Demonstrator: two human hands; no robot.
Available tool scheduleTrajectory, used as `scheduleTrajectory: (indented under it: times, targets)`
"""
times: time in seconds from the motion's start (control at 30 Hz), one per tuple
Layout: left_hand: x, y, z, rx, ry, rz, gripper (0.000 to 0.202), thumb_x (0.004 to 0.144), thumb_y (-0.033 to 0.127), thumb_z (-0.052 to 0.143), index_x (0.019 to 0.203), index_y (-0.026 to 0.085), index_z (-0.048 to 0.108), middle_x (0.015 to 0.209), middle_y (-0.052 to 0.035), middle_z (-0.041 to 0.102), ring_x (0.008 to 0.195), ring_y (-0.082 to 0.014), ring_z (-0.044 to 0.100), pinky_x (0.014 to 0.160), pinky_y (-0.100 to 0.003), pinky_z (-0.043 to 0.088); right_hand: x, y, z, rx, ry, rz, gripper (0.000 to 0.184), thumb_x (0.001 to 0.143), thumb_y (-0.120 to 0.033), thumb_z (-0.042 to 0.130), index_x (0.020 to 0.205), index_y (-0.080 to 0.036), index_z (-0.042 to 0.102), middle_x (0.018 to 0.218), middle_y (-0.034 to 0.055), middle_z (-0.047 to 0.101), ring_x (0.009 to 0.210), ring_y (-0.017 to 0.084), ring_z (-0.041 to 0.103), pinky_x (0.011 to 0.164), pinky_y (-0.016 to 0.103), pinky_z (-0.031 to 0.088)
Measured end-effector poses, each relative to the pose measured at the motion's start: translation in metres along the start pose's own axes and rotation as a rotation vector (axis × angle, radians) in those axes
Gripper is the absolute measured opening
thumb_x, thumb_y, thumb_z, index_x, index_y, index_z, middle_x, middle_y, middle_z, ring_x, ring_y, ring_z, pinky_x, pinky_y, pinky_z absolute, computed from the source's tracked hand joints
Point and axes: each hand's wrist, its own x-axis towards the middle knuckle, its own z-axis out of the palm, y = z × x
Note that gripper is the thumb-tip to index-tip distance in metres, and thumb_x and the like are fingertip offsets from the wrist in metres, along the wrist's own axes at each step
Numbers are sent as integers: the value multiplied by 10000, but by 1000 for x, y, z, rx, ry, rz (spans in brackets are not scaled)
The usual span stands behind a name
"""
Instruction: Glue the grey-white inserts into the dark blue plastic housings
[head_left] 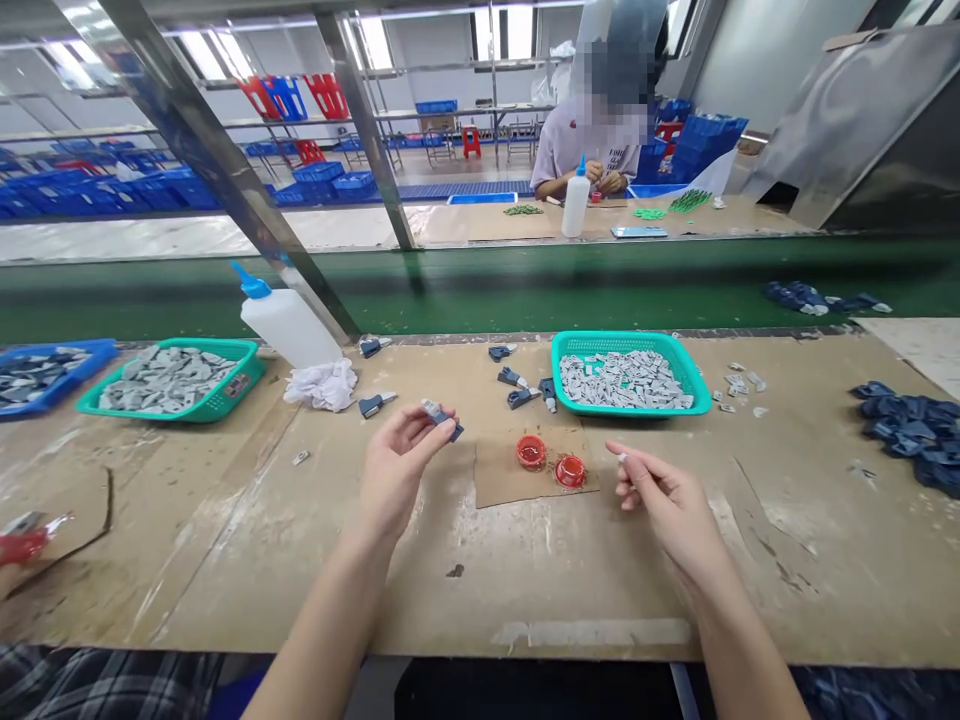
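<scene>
I am pinching a blue clip [444, 418] in my left hand [397, 465] above the table [525, 580] middle. My right hand [664, 495] is pinching a grey piece [622, 458]. I judge I am fitting them, which is needing careful alignment.

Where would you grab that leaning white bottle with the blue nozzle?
I would wrap a hand round the broad middle of the white bottle, coming from the near side. It leans with its thin blue nozzle up to the left, a metal post stands close behind it and a white rag lies at its base.
</scene>
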Motion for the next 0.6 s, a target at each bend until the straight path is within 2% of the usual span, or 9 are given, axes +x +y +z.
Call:
scheduleTrajectory:
  times: [0.13, 0.23, 0.37, 0.6]
  targets:
    - [-32, -10, 9, -163, 121, -107, 290, 691, 237, 787, 940, 187, 647, 969, -38, 699, 964, -162, 651, 916, -278, 491, 0, -3, 20, 34, 8, 75, 498, 729, -483, 743, 1079, -161, 597, 717, 43, 698, 547, 124, 553, 498, 231, 430]
    - [-50, -19, 14, -197, 145, -144, 265, 685, 218, 793, 903, 189, 645, 961, -27, 699, 972, -152, 645, 901, -256, 495, 0, 0, 28, 77, 10, 69, 436, 718, -446, 766, 947, -225, 468, 617, -10, 681, 487, 112, 533, 474, 210, 406]
    - [-66, -24, 16, -200, 139, -173, 252, 694, 212, 788, 887, 189, 628, 952, -22, 696, 971, -148, 640, 884, -246, 498, 2, 4, 32, 66, -29, 0, 428, 764, -434, 726, 812, -253, 341, 541, -68, 620, 451, 94, 484, 452, 188, 368]
    - [-76, -30, 21, -227, 71, -231, 253, 708, 206, 780, 881, 192, 596, 975, -28, 710, 995, -156, 650, 872, -243, 501, 2, 9, 37, -62, -6, -64, 411, 807, -382, 686, 733, -248, 304, 544, -63, 583, 484, 105, 498, 474, 204, 372]
